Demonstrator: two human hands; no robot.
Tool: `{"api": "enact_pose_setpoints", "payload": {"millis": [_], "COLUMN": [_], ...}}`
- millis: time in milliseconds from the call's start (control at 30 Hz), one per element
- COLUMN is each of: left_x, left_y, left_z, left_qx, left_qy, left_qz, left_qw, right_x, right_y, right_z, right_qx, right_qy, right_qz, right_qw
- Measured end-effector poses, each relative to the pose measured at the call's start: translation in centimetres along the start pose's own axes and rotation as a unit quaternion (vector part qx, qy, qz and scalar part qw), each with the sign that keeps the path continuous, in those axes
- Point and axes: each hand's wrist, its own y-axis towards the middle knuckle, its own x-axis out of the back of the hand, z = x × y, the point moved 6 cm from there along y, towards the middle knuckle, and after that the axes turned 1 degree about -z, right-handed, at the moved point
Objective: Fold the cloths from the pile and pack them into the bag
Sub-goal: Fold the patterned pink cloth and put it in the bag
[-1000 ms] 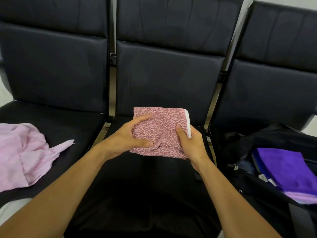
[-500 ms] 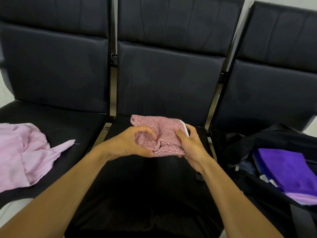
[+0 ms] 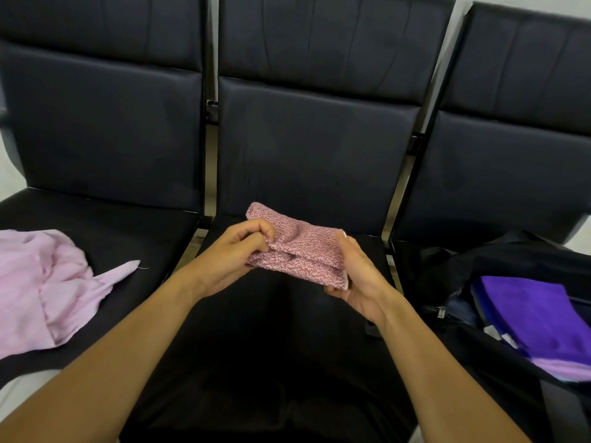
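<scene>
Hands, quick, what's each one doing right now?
Left hand: fingers curled, pinching the left end of the speckled pink cloth.
Right hand: holding the right end of the same cloth.

Three black padded seats point(image 3: 307, 362) joined in a row, metal frame showing in the gaps between them. On the left seat, a crumpled pale pink cloth point(image 3: 48, 289), one pointed corner trailing toward the middle seat. On the right seat, an open black bag point(image 3: 499, 260), a folded purple cloth point(image 3: 537, 314) lying inside over a lilac layer at its lower edge. Backrests upright behind all three, creased across the upper panels.
</scene>
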Motion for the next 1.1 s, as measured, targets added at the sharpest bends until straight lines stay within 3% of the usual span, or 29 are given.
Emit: {"api": "enact_pose_setpoints", "payload": {"millis": [167,267,467,633,900,1100], "left_x": [0.2,0.0,0.1,0.9,1.9,1.8], "left_y": [0.0,-0.1,0.1,0.4,0.6,0.5], "left_z": [-0.2,-0.1,0.6,0.8,1.2,1.3], "left_qx": [-0.011,-0.007,0.021,0.008,0.034,0.075], "left_qy": [-0.031,-0.007,0.034,0.064,-0.038,-0.089], "left_qz": [0.012,0.025,-0.002,-0.07,-0.106,-0.109], "left_qw": [0.999,1.0,0.999,0.995,0.993,0.987], "right_x": [0.2,0.1,-0.6,-1.0,0.0,-0.3], "right_y": [-0.1,-0.3,-0.6,-0.9,-0.2,-0.3], "right_z": [-0.4,-0.1,0.9,1.4,1.2,1.2], "right_qx": [-0.048,-0.04,0.067,0.124,0.113,0.105], "right_qy": [0.095,0.075,-0.032,-0.021,0.038,-0.052], "right_qz": [-0.001,-0.009,-0.011,0.001,-0.026,0.007], "right_qw": [0.994,0.996,0.997,0.992,0.993,0.993]}}
